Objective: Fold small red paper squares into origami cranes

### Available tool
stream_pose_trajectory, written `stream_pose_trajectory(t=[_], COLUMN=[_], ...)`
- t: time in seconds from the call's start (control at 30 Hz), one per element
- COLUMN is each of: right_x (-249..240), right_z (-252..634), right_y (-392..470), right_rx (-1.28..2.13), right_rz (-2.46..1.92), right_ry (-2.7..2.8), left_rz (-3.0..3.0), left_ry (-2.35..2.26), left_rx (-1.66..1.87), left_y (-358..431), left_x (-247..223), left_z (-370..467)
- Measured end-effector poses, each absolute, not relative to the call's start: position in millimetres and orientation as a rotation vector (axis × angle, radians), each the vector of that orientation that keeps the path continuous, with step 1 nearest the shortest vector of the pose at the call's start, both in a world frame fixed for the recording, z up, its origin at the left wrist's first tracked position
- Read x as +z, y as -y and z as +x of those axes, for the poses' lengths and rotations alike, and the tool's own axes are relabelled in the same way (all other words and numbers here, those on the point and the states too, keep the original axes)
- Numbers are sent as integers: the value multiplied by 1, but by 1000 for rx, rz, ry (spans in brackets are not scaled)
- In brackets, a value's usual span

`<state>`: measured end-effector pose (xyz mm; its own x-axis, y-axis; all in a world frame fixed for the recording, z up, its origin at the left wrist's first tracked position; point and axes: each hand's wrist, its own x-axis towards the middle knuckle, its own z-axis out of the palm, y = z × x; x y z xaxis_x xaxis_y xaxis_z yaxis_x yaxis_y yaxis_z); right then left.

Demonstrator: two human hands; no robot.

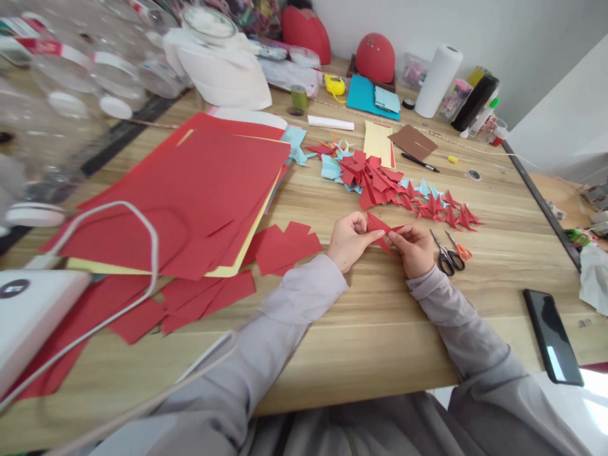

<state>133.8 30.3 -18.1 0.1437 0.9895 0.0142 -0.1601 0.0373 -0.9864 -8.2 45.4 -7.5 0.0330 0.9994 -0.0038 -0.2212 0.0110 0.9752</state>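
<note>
Between my two hands is a folded red piece of origami paper (378, 223), its points sticking up and down past the fingers. My left hand (350, 239) pinches its left side with thumb and forefinger. On the other side, my right hand (414, 249) grips a narrow point of the same paper. Just beyond the hands lies a heap of red folded paper pieces (375, 180), with a row of small red paper cranes (434, 208) trailing off to the right. Black-handled scissors (446, 256) and small orange scissors (460, 248) rest beside my right hand.
Red paper sheets (204, 183) are stacked at left, with cut red pieces (287, 247) around them. A white device (42, 316) and its cable sit front left. A phone (553, 335) lies at right. Plastic bottles (114, 76) crowd the far left; a white roll (439, 79) stands behind.
</note>
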Motion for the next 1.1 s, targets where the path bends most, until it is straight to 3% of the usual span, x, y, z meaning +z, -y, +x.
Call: stream_pose_trajectory(t=[1.1], right_x=[-18], right_z=[131], right_y=[-30], right_rx=[1138], right_rz=[-1169], right_ry=[1005], left_rz=[1060], left_ry=[-1002], left_rx=[1285], left_y=[-44], left_x=[-7], left_z=[-8])
